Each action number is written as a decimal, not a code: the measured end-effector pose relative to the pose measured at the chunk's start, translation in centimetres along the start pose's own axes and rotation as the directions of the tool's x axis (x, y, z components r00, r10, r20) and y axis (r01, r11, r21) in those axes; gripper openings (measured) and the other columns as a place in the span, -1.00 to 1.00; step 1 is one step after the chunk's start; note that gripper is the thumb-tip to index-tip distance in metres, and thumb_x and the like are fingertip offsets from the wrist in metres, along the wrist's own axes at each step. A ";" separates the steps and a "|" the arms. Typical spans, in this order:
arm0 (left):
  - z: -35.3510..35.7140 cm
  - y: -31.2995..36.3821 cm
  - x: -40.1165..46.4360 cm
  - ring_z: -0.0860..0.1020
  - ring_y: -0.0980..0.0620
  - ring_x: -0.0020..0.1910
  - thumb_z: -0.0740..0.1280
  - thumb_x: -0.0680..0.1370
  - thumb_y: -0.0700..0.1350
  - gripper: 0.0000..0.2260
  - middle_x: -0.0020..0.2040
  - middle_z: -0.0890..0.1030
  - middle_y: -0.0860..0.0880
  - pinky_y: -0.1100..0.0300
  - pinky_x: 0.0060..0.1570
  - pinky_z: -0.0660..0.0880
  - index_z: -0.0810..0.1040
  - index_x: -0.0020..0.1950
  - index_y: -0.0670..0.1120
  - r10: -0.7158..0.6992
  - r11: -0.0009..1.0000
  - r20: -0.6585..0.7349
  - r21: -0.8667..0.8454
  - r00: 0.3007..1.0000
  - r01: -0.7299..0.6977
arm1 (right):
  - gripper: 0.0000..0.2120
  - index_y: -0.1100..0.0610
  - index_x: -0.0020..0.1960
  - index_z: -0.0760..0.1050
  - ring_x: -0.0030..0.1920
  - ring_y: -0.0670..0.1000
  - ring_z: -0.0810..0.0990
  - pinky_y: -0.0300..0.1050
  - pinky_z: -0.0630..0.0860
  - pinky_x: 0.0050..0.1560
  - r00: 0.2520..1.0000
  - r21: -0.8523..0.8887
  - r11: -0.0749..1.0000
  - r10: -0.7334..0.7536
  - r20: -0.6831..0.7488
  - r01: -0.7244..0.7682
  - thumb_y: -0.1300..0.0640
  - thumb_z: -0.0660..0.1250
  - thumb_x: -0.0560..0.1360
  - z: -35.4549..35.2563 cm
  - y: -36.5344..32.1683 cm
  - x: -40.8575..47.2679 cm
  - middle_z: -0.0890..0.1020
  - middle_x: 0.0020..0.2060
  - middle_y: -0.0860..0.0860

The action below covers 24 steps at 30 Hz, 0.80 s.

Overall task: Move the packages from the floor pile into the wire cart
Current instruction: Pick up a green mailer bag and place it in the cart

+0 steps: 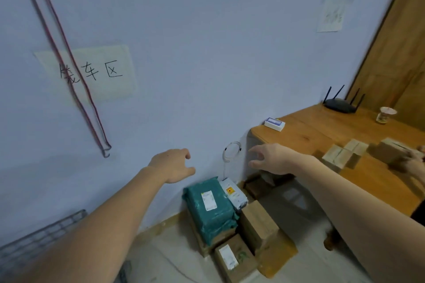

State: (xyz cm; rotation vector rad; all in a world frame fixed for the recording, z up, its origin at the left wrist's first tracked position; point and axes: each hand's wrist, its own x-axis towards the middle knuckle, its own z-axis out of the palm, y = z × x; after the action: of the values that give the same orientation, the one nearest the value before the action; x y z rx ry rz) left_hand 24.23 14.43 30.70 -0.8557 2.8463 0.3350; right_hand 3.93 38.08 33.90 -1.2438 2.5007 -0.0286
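Note:
A pile of packages lies on the floor in the corner. A teal plastic-wrapped package (210,208) with a white label is on top, a grey mailer bag (233,194) lies beside it, and brown cardboard boxes (258,225) sit around and under them. My left hand (171,164) and my right hand (270,158) are both stretched out above the pile, fingers apart, holding nothing. The wire cart (40,239) shows only as a grey mesh edge at the lower left, partly behind my left arm.
A wooden table (319,131) stands at the right with a black router (340,105), a small white box (274,123), a cup (384,115) and several cardboard boxes (345,153). Another person's hand (415,163) touches a box there. A red strap (69,71) hangs on the wall.

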 end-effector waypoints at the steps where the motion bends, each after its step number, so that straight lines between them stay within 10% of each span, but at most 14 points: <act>1: 0.3 -0.6 2.1 0.54 -0.03 0.31 0.29 0.58 0.25 -0.49 0.39 0.54 0.05 0.02 0.24 0.51 0.41 0.49 0.10 -0.017 1.000 0.003 -0.008 1.000 0.017 | -0.41 -0.02 0.60 0.29 0.30 0.07 0.55 0.00 0.48 0.28 1.000 -0.001 1.000 -0.009 0.011 0.009 -0.23 0.24 0.65 0.0 0.5 2.6 0.57 0.37 0.06; 24: 20.3 -4.7 29.3 0.56 -0.03 0.10 0.30 0.60 0.25 -0.68 0.19 0.62 0.01 0.08 0.06 0.48 0.49 0.21 0.08 -0.321 0.916 0.257 -0.159 0.911 0.368 | -0.41 0.00 0.57 0.34 0.43 0.11 0.48 0.03 0.42 0.37 0.882 -0.078 0.975 -0.153 0.446 0.208 -0.24 0.24 0.63 14.9 12.0 40.8 0.50 0.47 0.05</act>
State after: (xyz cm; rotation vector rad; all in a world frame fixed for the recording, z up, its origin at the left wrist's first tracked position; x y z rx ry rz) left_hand 4.29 0.39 4.33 -1.2508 2.4188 0.6391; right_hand -23.28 15.71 5.74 -1.3546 2.0178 0.3310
